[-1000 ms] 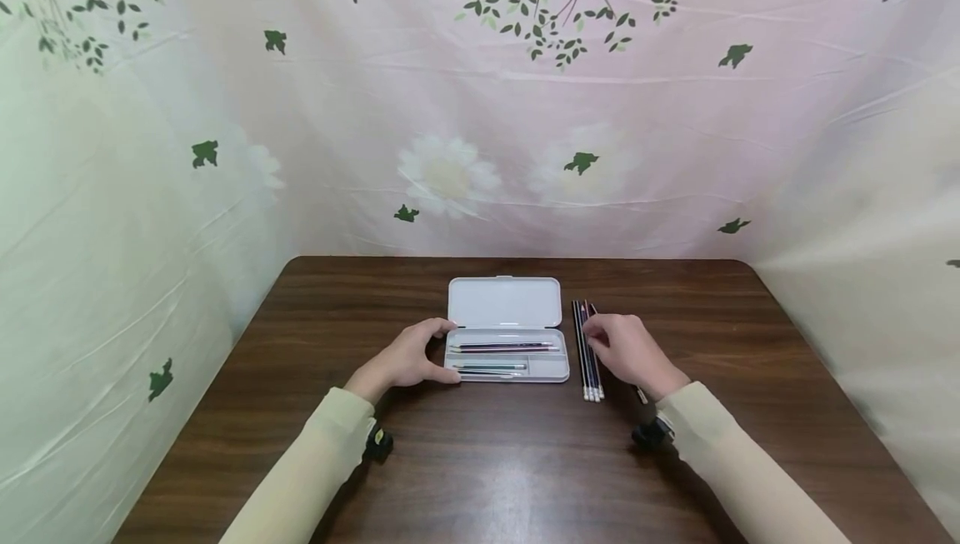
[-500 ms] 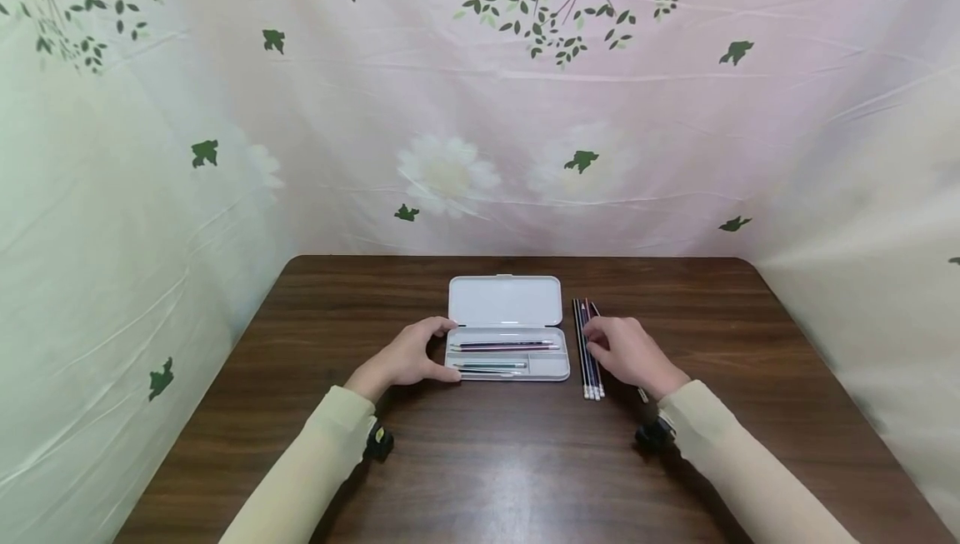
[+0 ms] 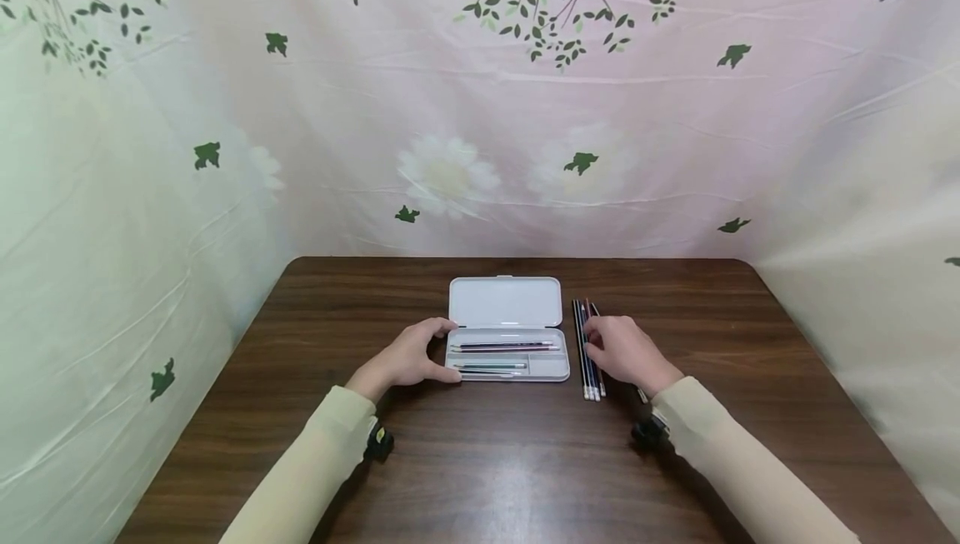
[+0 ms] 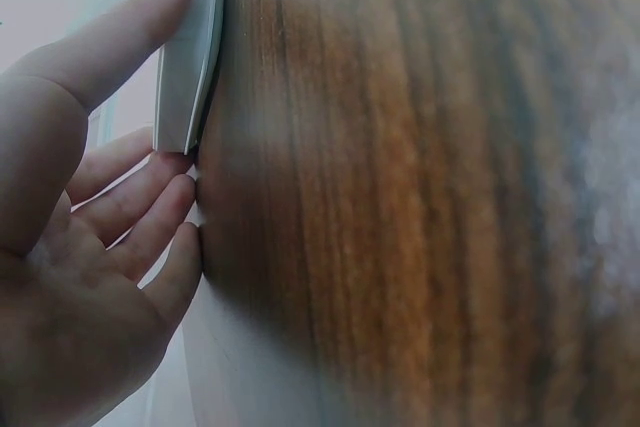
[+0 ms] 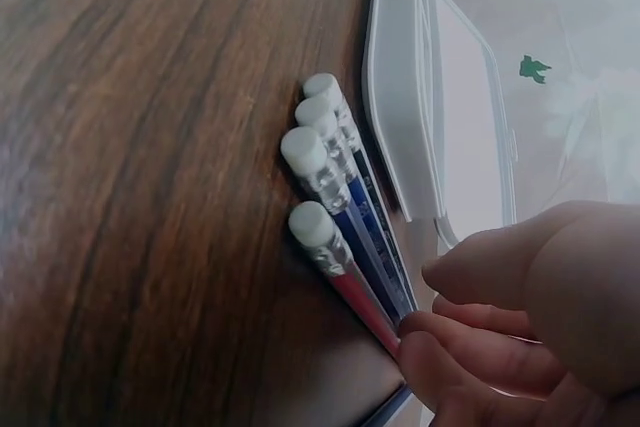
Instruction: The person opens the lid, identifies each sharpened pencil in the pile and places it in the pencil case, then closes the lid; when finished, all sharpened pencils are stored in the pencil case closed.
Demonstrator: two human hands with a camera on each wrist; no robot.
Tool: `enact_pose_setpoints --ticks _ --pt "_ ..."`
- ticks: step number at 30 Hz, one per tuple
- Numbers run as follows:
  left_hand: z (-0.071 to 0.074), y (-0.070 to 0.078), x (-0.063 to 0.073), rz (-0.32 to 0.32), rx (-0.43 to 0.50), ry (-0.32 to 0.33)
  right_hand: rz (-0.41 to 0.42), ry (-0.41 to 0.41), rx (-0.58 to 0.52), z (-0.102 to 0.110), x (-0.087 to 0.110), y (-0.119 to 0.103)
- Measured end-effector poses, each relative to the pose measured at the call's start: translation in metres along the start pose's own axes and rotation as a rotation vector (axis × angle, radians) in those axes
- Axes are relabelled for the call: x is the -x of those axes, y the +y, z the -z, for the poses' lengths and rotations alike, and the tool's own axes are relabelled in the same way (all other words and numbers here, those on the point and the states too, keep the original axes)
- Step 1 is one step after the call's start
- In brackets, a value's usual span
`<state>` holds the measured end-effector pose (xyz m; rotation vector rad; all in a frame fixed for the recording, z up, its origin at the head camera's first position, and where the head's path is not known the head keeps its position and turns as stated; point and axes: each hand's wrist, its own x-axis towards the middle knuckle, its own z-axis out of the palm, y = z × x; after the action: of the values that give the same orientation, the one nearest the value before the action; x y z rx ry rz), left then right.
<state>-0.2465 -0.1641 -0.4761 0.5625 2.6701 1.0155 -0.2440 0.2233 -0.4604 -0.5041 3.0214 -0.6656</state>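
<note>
A white pencil case (image 3: 546,369) lies with its lid raised, several pencils (image 3: 501,348) inside its compartments. My left hand (image 3: 408,354) grips the case's left end, thumb at the front wall and fingers round the far side. To the right of the case, several loose pencils (image 3: 581,344) lie side by side, their white erasers toward me. With curled thumb and fingers my right hand (image 3: 626,351) pinches at this row; in the right wrist view its fingertips are right at a red pencil (image 5: 362,302) beside blue pencils (image 5: 365,215). The pencils' far ends there are hidden by the hand.
The case's lid (image 3: 505,301) leans back behind its tray. Another pencil end (image 3: 642,396) shows under the right wrist. The brown wooden table (image 3: 480,477) ends at a hanging printed cloth (image 3: 510,111) at the back and sides.
Both hands stay in nearly the same places. The right hand's fingers have shifted only slightly at the loose pencils; the case and the pencils inside it look unmoved.
</note>
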Motion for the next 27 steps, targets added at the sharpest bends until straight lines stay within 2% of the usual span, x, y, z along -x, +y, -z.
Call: enact_pose_setpoints --ticks 10,19,27 --pt "0.0 0.001 0.0 0.018 0.003 0.0 -0.009 -0.037 0.047 0.002 -0.003 -0.006" --pt "0.0 0.001 0.001 0.01 -0.001 0.004 -0.02 -0.052 0.046 0.001 -0.005 -0.012" --pt "-0.001 -0.001 0.001 0.003 0.01 0.002 -0.06 -0.062 0.07 0.0 -0.005 -0.014"
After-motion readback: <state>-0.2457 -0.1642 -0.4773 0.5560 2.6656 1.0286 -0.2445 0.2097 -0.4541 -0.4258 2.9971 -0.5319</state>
